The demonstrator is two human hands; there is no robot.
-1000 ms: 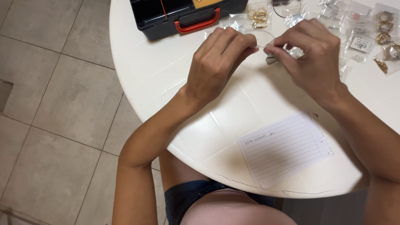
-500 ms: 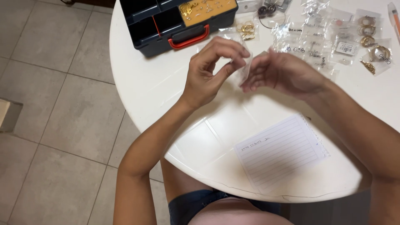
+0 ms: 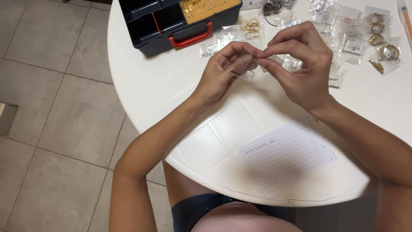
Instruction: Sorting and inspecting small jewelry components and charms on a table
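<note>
We find a small clear plastic bag point(image 3: 241, 70) held above the round white table point(image 3: 163, 86), between the two hands near the middle of the view. Its long axis appears to run roughly left to right across the view, with the lower edge hanging toward the table; the bag is largely hidden by fingers, so we cannot tell which end is its mouth.

The left hand point(image 3: 223, 73) has its fingers curled in, thumb and forefinger pinched shut on the bag's left part. The right hand point(image 3: 300, 64) meets it fingertip to fingertip, thumb and forefinger pinched on the bag's upper right edge, the other fingers bent loosely. We cannot tell what the bag holds.

At the far edge of the table stands a dark organiser case point(image 3: 171, 21) with a red handle point(image 3: 192, 38). One compartment holds small gold-coloured pieces on a yellow tray point(image 3: 206, 7); the nearer compartments look dark and their contents cannot be made out.

To the right of the case lie several more clear packets point(image 3: 369, 38), some showing gold-coloured rings. A lined notepad sheet point(image 3: 285, 157) lies near the table's front edge, well apart from the hands.
</note>
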